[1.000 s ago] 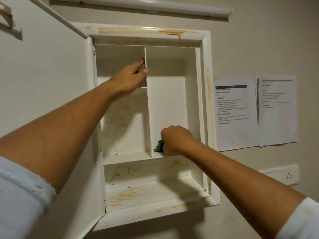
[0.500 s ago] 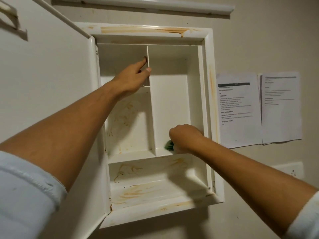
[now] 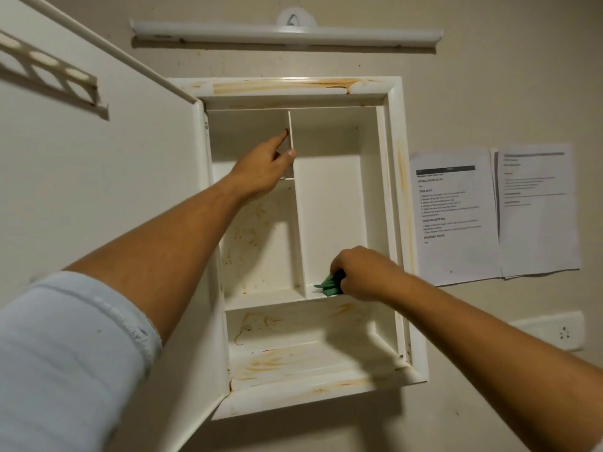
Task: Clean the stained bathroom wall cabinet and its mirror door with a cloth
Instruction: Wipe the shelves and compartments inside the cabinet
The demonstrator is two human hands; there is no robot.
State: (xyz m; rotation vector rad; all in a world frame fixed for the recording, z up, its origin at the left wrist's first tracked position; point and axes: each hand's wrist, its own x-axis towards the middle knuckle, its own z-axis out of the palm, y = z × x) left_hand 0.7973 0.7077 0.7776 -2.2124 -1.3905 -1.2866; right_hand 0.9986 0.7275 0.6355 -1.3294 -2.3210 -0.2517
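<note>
1. The door is hanging open at 9 o'clock of the cabinet, hinged on its L edge. Its white inner side is facing the cam, and the mirror side isn't showing. A slotted rack is sitting on it toward 10 o'clock of the frame.
2. The L hand is reaching into the upper L compartment. The index finger is lying straight and pointing to 1 o'clock, w/ its tip touching the L face of the divider. The thumb is pressing on the divider's front edge. The fingers are lying loose and not clenched, and the other fingers are hidden.
3. The cabinet is sitting mid-frame w/ its long axis running 12 to 6. Orange-brown stains are streaking the top rim, the lower L back panel and the bottom compartment.
4. The cloth, green and bunched, is lying on the shelf at the foot of the tall R compartment, just beside the divider's base. Its long axis is running approx 9 to 3, w/ the free end poking toward 9 o'clock.
5. The R hand is clenching around the cloth at its 3 o'clock end, knuckles up.
6. A light bar is sitting at 12 o'clock above the cabinet.
7. Papers are hanging on the wall at 3 o'clock, and a socket is showing at 4 o'clock.
</note>
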